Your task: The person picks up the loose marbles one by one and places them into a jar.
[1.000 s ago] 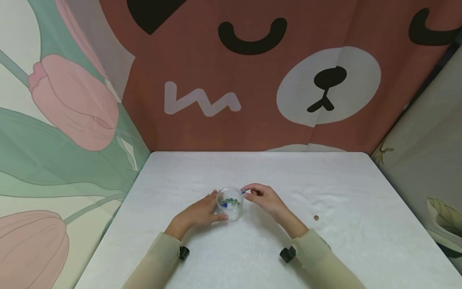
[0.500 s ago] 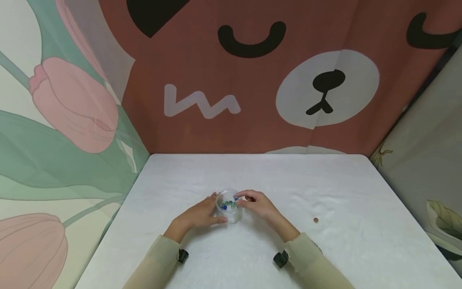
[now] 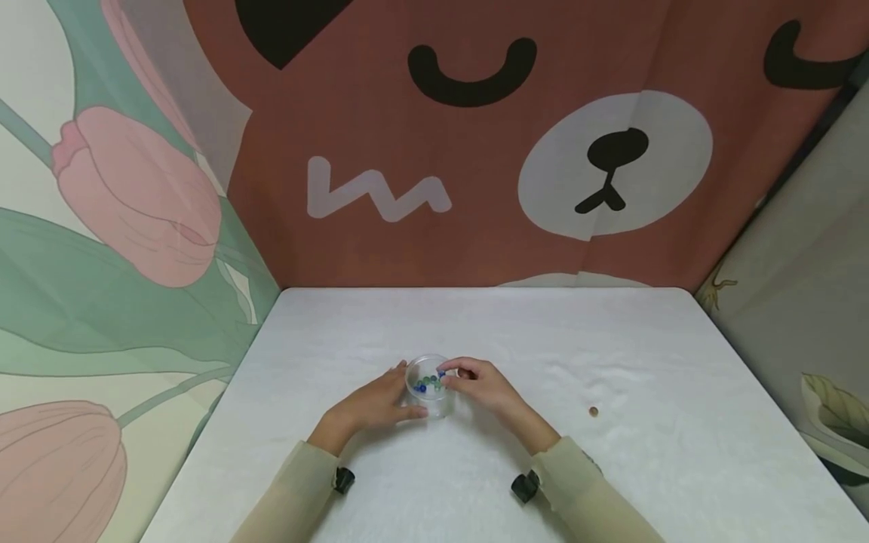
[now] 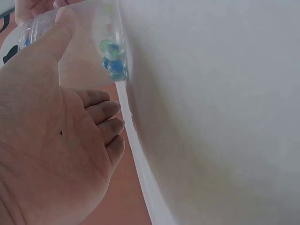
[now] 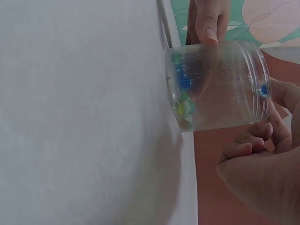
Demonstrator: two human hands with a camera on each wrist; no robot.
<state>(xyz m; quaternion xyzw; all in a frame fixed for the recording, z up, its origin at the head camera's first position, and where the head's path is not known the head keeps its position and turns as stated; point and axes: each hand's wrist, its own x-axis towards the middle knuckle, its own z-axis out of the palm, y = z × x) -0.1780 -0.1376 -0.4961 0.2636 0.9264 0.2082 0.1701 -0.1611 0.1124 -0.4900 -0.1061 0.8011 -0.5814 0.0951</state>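
Observation:
A clear plastic jar (image 3: pixel 437 408) stands upright on the white table with several green and blue marbles (image 3: pixel 423 388) at its bottom. My left hand (image 3: pixel 373 401) holds the jar from the left, its thumb across the near side; in the left wrist view the thumb (image 4: pixel 65 21) lies against the wall. At the jar's mouth, my right hand (image 3: pixel 485 385) pinches a blue marble (image 5: pixel 264 90) between thumb and index finger, just inside the rim. Fingertips partly hide that marble. The other right-hand fingers are curled.
One brown marble (image 3: pixel 594 412) lies on the white tabletop (image 3: pixel 679 362), to the right of the right hand. A reddish-brown bear-print cloth (image 3: pixel 380 249) hangs behind the table. Flower-print cloth (image 3: pixel 149 196) hangs at the left.
My right hand has moved left with the blue marble, from outside the jar's right rim to over its mouth. The left hand keeps its hold on the jar.

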